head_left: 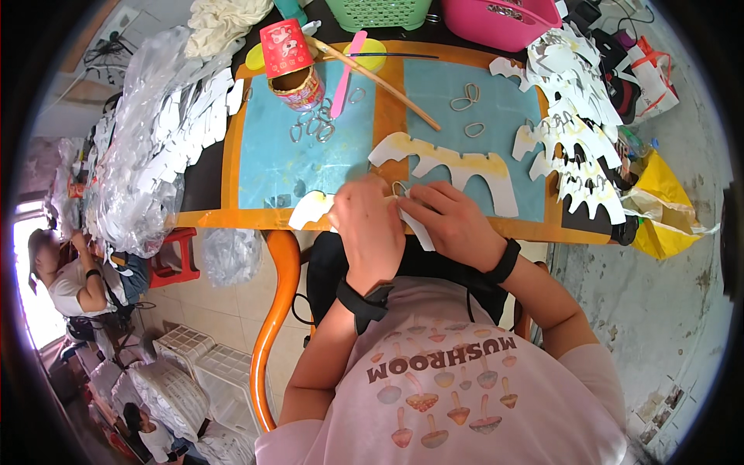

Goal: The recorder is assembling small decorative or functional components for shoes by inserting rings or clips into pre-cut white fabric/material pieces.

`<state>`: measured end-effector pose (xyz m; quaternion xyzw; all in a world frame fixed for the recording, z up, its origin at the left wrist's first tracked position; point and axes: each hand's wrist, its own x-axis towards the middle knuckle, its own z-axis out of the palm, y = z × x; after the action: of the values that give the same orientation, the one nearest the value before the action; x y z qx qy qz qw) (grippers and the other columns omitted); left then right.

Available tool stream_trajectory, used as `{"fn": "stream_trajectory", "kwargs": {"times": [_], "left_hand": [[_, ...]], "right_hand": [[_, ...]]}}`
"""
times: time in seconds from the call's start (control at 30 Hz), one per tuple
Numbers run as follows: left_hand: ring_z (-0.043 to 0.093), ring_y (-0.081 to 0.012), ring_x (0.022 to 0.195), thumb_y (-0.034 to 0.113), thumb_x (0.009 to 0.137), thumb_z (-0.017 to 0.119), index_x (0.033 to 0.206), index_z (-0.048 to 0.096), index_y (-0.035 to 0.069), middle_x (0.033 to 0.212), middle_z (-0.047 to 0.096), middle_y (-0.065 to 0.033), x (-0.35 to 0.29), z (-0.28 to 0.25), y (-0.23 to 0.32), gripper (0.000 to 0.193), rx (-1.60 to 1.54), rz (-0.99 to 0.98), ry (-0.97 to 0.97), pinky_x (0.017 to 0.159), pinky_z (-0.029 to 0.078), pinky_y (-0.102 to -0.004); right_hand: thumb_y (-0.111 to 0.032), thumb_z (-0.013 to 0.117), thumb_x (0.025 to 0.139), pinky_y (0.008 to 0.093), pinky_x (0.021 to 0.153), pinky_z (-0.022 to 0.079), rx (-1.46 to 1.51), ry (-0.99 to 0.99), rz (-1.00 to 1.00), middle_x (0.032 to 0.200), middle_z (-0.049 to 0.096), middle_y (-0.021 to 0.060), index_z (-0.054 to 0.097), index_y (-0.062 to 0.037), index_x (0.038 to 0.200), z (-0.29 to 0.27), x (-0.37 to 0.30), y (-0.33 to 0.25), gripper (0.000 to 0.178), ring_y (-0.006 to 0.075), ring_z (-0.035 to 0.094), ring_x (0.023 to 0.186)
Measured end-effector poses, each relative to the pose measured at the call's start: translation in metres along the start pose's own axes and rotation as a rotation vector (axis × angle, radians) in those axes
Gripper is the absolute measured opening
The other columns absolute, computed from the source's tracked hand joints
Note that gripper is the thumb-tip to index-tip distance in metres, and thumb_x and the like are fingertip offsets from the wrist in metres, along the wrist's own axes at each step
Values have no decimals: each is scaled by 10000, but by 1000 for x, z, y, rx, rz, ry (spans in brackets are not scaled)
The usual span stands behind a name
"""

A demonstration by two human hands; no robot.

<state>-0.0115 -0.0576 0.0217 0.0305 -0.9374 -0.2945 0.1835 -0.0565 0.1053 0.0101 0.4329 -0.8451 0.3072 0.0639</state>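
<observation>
At the near edge of the table, a white scalloped card cut-out [310, 209] with a yellowish smear along its top lies under both my hands. My left hand [367, 226] is closed over its middle, fingertips partly hidden. From the right, my right hand [457, 231] pinches the same card. By the right fingertips shows a small metal ring [399, 188]; whether they touch it is unclear. Just beyond, a second white card cut-out [457, 169] with yellowish smears lies flat on the blue sheet [310, 167].
Loose rings [318, 124] lie below a red patterned cup [287, 50]. A wooden stick [387, 85] and pink spatula [346, 77] lie beyond. Stacked cut-outs [573, 132] fill the right side, plastic-wrapped ones [178, 132] the left. Green [380, 14] and pink baskets [496, 23] stand behind.
</observation>
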Motion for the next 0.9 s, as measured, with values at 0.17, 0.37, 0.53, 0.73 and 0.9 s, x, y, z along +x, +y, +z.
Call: {"fn": "stream_trajectory", "kwargs": {"times": [0.17,0.37,0.53,0.73,0.9], "left_hand": [[600,-258,1043,-6,861,664,1095,617,41,1031,669,-72,-6,4,-12,244,-15,136,19,841,359,-387],[627,-241,1025,-5,860,677,1081,632,37,1051,678,-78,-12,5,-12,230,-1,172,89,842,367,-369],[636,-248,1004,-12,853,682,1082,623,32,1054,675,-84,-11,7,-18,240,-35,211,67,848,370,-365],[650,-268,975,-34,791,712,1118,583,17,1065,697,-92,-8,2,-24,356,-76,196,-5,835,362,-389],[646,-281,1002,26,773,735,1120,591,14,1022,708,-120,0,-8,-17,376,-54,248,-67,867,360,-405]], "right_hand": [[17,654,764,371,867,520,8,-8,0,1122,607,100,646,-32,1172,-2,1,-1,411,286,594,1019],[19,652,772,373,877,519,29,20,17,1118,614,105,650,-25,1175,-1,1,-2,405,286,600,1024],[22,650,773,372,889,517,36,12,18,1116,617,109,646,-23,1186,-3,2,-3,416,287,605,1026],[31,649,775,383,855,521,71,37,6,1093,624,134,624,-23,1198,-1,1,1,427,314,613,1004],[2,664,785,419,770,521,361,30,175,1020,636,137,581,-42,1195,-3,3,14,420,342,620,933]]}}
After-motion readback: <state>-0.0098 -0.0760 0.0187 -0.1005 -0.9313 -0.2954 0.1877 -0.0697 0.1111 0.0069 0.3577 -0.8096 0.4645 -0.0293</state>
